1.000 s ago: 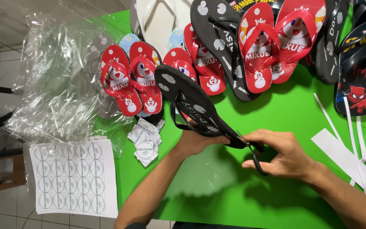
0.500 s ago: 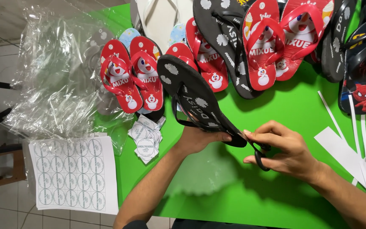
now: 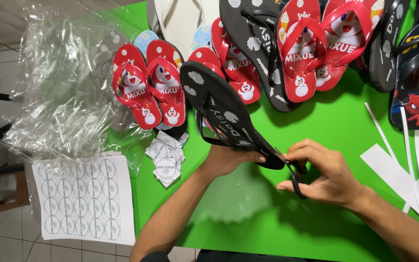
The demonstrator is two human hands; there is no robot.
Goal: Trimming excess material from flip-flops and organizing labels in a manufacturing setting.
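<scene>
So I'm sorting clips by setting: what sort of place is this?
Probably a small sandal packing or finishing bench: many flip-flops on a green table, clear bags, a sticker sheet.

Small packing workshop: flip-flops [image 3: 311, 53], sticker sheet [image 3: 84, 199], clear bags [image 3: 59, 82] on green table [image 3: 335, 126].

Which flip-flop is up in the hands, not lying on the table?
The black flip-flop with white flowers. The left hand grips its heel end while the right hand works scissors there. The red ones lie on the green table.
</scene>
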